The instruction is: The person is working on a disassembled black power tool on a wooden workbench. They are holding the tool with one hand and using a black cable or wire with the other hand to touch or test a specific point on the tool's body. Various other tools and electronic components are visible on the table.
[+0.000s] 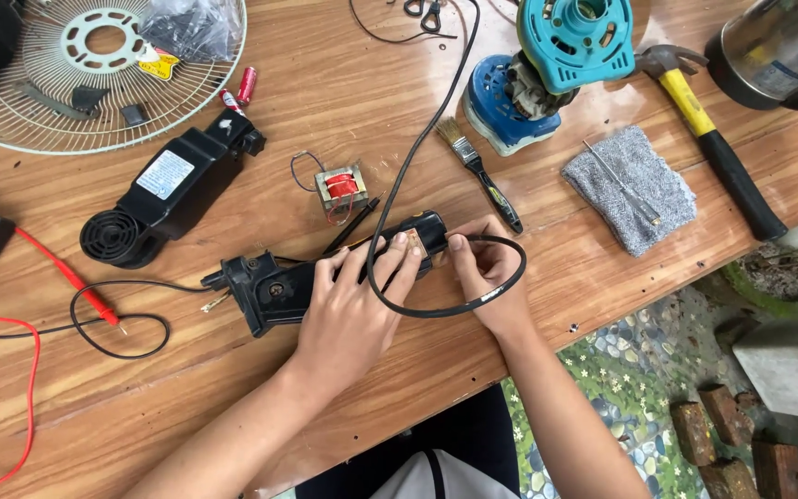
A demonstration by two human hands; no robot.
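Now, line by line from the head camera, clock directions taken from the black housing at picture centre:

Left hand: the left hand (355,300) lies flat over the black housing (279,286), fingers spread and closed down on its top, pinning it to the table (528,305).

Right hand: the right hand (487,277) pinches the housing's far end, fingertips (457,244) curled tight on the copper-coloured part there, with the black cord (436,312) looped around the wrist and thumb.

Black housing: long and dark, lying on its side at the near edge of the wooden table, with a trigger-like end at 9 o'clock.

Cord: runs up from the hands toward 12 o'clock and off the top edge.

At 12 o'clock: a small coil with red winding (341,189), just beyond the housing.

At 1 o'clock: a paintbrush (477,166), and past it a blue and teal motor body (547,69).

At 2 o'clock: a grey cloth (630,189) with a thin metal tool on it, and a hammer with a yellow neck (713,148).

At 10 o'clock: a second black casing with a round vent (163,199), and a white fan grille (94,74) beyond it.

At 9 o'clock: red test leads (71,277) trailing across the wood.
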